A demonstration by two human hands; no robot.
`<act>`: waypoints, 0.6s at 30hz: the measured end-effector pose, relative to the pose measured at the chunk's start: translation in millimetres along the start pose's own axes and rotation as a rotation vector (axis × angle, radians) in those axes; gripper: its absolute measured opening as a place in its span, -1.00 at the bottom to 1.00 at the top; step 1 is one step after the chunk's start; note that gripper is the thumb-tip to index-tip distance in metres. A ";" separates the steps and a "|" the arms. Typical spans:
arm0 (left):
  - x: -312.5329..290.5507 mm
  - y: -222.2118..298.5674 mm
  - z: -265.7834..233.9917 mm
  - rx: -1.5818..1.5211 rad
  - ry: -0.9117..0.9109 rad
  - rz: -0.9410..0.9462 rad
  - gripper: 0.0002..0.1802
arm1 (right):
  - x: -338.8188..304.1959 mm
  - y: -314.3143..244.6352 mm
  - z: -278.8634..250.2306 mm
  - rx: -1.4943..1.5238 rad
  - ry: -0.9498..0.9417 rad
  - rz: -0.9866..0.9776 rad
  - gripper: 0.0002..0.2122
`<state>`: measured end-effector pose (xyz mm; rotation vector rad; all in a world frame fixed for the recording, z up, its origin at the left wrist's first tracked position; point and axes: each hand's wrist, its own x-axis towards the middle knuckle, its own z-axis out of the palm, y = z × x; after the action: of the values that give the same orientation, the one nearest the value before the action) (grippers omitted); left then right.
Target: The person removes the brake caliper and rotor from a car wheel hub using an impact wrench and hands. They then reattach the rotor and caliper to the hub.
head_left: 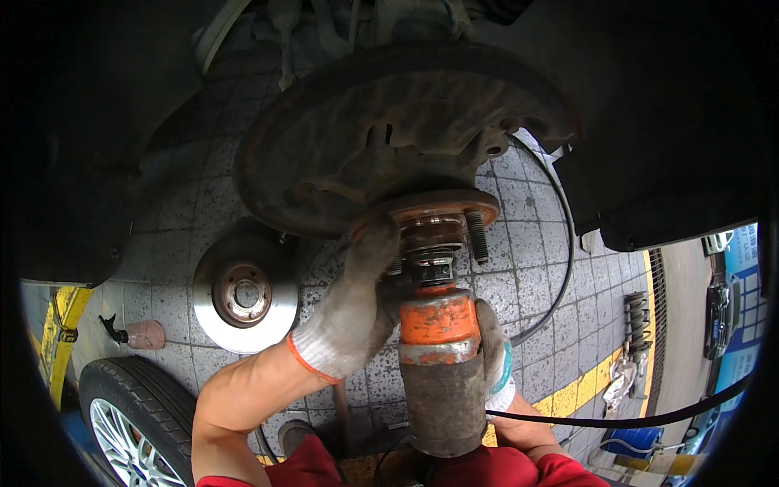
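- Two gloved hands in the head view: the left hand (361,280) reaches up to the hub flange (462,203), the right hand (493,349) lies along the side of the impact wrench (440,357).
- The left fingers touch the flange's lower left edge; their tips are partly hidden, so I cannot tell how far they close. The right fingers are wrapped on the wrench, its far side out of sight.
- Both gloves are ribbed white knit at the cuff; the left one is grimy grey over the fingers and edged in orange.
- The flange is a round, rust-brown metal disc, with a threaded stud (477,235) standing out at its right.
- Behind it spreads the dust shield (316,138), broad, curved and dull brown, its pressed sheet stained and scuffed.
- The wrench is a stout cylinder, upright in the view, just below the flange: scratched orange housing at the top, a worn bare-metal band, then a dirty grey-brown barrel. A shiny metal socket (434,268) sits between it and the flange.
- On speckled grey floor tiles (535,215) lies a brake disc (213,323), its ring bright and smooth, its centre rusty.
- Lower left, a black rubber tyre (142,385) surrounds a silver spoked rim (122,442).
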<state>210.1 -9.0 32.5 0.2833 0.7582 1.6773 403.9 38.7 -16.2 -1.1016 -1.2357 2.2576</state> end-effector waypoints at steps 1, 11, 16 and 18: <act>0.4 -0.9 -1.7 0.002 -0.023 0.004 -0.18 | -0.8 -2.2 1.6 -0.005 -0.016 -0.011 -0.65; 9.6 -17.8 -20.1 -0.051 -0.234 -0.105 0.04 | 5.4 -25.2 22.6 0.760 -0.397 0.103 -0.48; 4.1 -26.2 -31.7 -0.060 -0.129 -0.156 -0.03 | -8.4 -30.3 10.9 -0.439 -0.289 -0.086 -0.47; 6.6 -30.1 -35.0 -0.110 -0.193 -0.160 -0.01 | -8.7 -20.9 1.8 -0.569 -0.307 -0.146 -0.47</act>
<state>212.1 -12.0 -14.0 0.2949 0.5289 1.5099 406.6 44.2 5.7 -0.8046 -2.0992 2.0666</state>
